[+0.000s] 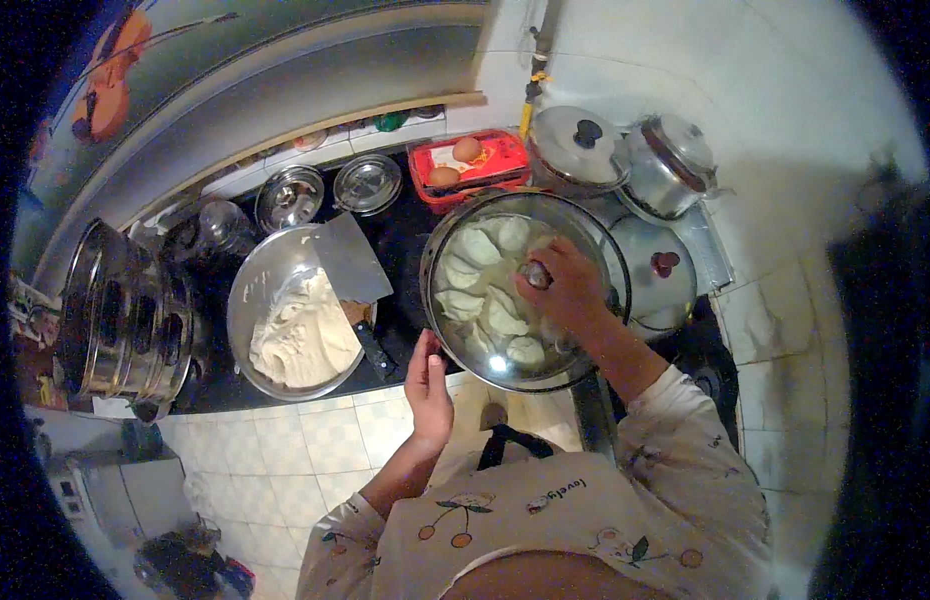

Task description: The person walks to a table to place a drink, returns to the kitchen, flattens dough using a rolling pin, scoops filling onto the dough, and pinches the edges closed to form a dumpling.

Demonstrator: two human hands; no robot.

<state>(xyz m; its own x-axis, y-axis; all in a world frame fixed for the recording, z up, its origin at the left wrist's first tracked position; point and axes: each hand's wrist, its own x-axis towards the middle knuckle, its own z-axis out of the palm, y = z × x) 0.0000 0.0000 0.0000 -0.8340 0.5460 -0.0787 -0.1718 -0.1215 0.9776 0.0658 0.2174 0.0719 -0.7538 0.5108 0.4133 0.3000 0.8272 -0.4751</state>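
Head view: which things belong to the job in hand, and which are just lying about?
In the job: glass lid; right hand, gripping its knob; left hand, open beside its rim; dumplings under the glass.

Apparently just lying about: bowl of flour or dough; flat metal blade; red box; two eggs; black-knobbed pot.

Black counter (213, 345), steel bowl (257, 268), tall steel pot (105, 310), red container (511, 158)

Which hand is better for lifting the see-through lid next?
Probably the right hand: it's gripping the knob of the lid. The left hand is at the lid's edge, holding nothing.
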